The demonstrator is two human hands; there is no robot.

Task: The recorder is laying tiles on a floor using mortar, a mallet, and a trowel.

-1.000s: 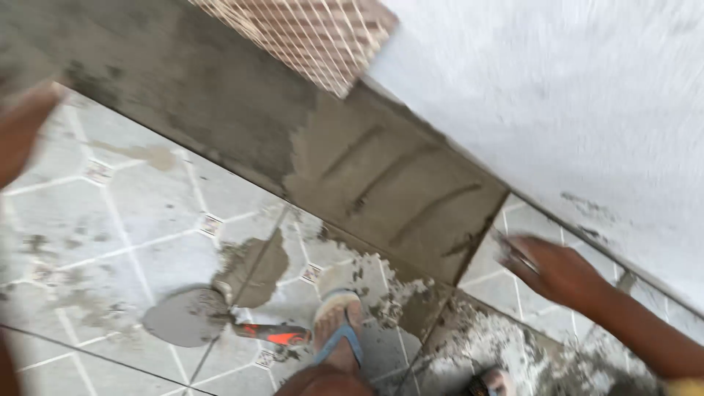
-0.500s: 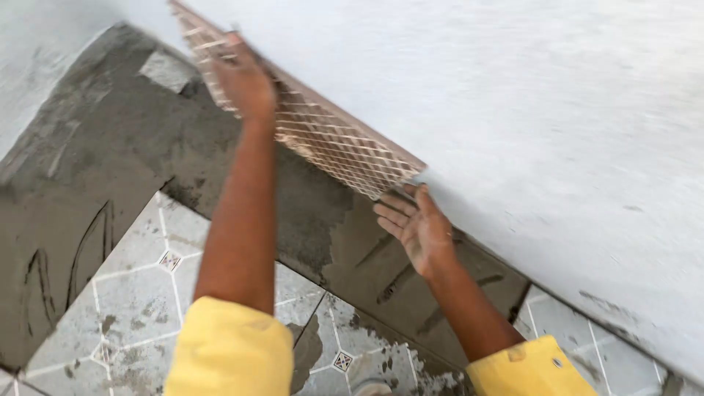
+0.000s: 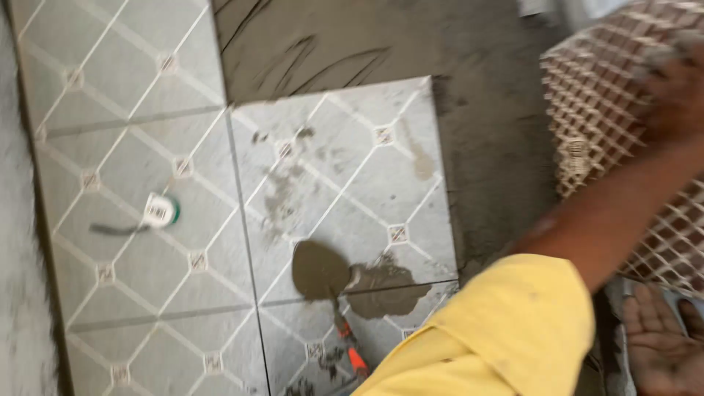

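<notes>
**A:** From the head view, where's the tile?

**B:** The tile [image 3: 623,147], ribbed back up, is at the right, beside the wet mortar bed [image 3: 484,125]. The left hand [image 3: 678,92] presses on its top, grip unclear through blur; the right hand [image 3: 664,348] lies open below.

**A:** Advice?

**B:** Probably support both edges, lower it flat, square to the laid tiles [image 3: 345,183].

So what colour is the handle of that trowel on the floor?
The trowel has an orange handle, seen in the head view.

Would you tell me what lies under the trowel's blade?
The trowel rests on a laid grey floor tile, beside a smear of wet mortar. The blade covers whatever is directly beneath it.
</notes>
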